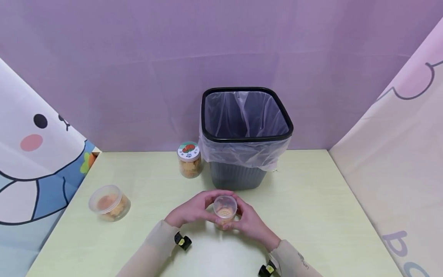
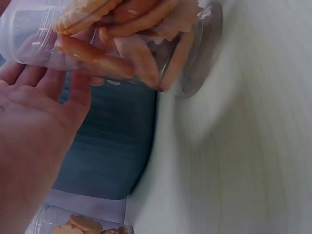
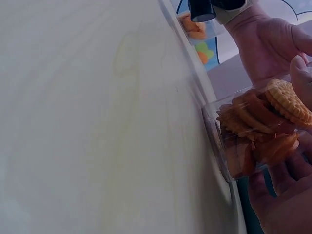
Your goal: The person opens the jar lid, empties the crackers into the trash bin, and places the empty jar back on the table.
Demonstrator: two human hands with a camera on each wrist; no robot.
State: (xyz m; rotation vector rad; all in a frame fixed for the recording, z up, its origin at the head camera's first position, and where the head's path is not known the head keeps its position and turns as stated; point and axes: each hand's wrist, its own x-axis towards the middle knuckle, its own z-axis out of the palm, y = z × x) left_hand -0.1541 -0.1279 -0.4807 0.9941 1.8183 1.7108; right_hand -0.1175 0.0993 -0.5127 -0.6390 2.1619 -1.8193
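Both hands hold a small clear plastic jar of biscuits (image 1: 225, 212) from its two sides, near the middle of the table. My left hand (image 1: 195, 209) curves round its left and far side, thumb at the front. On the other side, my right hand (image 1: 250, 220) wraps the jar with its thumb at the near face. Through the clear wall in the left wrist view, several biscuits (image 2: 139, 53) show under a frosted upper band. In the right wrist view a round ridged biscuit (image 3: 287, 102) lies uppermost, and the jar's base is close to the tabletop.
Right behind the hands stands a grey waste bin (image 1: 237, 177) with a black rim and a clear liner. A biscuit jar with a printed lid (image 1: 189, 151) is left of it. Another biscuit jar (image 1: 110, 204), translucent on top, stands at the table's left. Printed cloths hang around the table.
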